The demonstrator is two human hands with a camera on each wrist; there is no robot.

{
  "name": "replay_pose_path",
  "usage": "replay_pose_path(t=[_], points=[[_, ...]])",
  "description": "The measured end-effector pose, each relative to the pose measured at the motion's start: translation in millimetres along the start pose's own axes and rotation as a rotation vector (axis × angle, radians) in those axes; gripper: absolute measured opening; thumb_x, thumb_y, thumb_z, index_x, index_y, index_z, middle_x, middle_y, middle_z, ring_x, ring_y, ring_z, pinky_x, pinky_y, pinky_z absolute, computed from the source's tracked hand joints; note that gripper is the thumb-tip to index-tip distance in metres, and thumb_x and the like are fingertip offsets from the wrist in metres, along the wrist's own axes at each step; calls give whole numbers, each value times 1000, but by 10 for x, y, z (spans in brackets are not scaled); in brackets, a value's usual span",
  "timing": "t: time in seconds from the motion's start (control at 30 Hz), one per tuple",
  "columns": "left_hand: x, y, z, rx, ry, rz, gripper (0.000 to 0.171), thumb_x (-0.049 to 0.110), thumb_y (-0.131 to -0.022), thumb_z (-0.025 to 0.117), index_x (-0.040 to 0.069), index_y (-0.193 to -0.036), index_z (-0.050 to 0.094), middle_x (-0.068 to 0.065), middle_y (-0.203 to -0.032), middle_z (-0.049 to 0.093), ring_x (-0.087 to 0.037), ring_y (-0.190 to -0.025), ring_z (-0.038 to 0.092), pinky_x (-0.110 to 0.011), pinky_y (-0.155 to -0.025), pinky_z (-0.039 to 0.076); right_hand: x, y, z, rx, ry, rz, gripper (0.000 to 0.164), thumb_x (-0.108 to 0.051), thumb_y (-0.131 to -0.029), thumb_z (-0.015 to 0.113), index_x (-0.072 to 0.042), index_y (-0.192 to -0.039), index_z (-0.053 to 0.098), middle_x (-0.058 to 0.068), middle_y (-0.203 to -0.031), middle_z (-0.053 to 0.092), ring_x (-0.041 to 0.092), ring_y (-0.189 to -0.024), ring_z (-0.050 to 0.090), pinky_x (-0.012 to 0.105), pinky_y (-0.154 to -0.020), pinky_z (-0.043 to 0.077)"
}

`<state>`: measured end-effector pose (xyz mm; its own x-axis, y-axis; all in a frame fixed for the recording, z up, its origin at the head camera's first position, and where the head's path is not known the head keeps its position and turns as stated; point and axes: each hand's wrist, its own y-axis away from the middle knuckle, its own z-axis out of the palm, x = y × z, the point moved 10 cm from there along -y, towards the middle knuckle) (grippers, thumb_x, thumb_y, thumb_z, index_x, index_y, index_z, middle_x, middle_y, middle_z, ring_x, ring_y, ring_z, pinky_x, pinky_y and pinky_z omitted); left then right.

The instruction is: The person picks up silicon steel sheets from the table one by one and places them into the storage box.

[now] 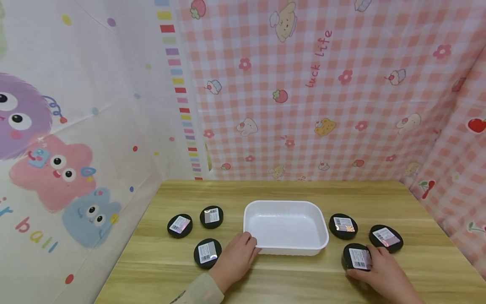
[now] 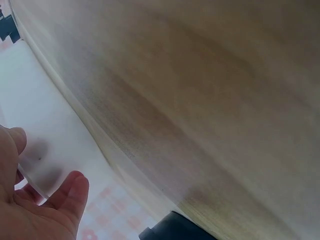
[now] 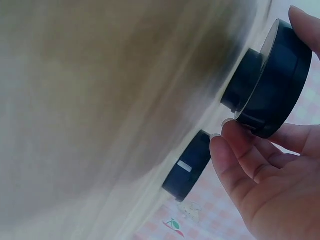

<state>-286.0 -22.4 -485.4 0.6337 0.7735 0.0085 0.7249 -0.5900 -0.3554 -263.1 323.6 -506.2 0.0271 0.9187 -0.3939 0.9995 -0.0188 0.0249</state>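
A white rectangular plastic tray (image 1: pixel 286 230) sits mid-table. My left hand (image 1: pixel 237 257) grips its near-left corner; in the left wrist view, the thumb and fingers of that hand (image 2: pixel 47 200) lie on either side of the white wall. On the right, my right hand (image 1: pixel 383 270) pinches a round black container (image 1: pixel 357 256) with a printed label facing up. The right wrist view has this black container (image 3: pixel 280 80) between thumb and fingers, lifted off the table. Near that hand stand two similar containers, one beside the tray (image 1: pixel 343 226) and one farther right (image 1: pixel 386 238).
Left of the tray lie three more labelled black containers: one at the far left (image 1: pixel 180 226), one behind (image 1: pixel 211 217) and one by my left forearm (image 1: pixel 207 253). The wooden table (image 1: pixel 284 190) meets patterned cloth walls (image 1: pixel 322 105) at its back and sides.
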Motion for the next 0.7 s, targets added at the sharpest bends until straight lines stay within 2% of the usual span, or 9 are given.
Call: replay_pose_path(t=[0.43, 0.7], points=[[-20, -11, 29, -31, 20, -13, 21, 30, -106, 51, 12, -98, 59, 1, -92, 52, -14, -83, 48, -27, -76, 49, -190, -42, -144, 84, -13, -44, 102, -57, -72, 84, 21, -128, 49, 41, -119, 53, 47, -104, 59, 61, -90, 48], [-18, -6, 36, -36, 27, -8, 20, 30, -106, 52, 13, -97, 58, 1, -91, 52, -14, -82, 48, -27, -76, 48, -262, -64, -164, 89, -35, -46, 98, -55, -73, 84, 19, -127, 50, 38, -116, 56, 45, -101, 60, 60, -87, 49]])
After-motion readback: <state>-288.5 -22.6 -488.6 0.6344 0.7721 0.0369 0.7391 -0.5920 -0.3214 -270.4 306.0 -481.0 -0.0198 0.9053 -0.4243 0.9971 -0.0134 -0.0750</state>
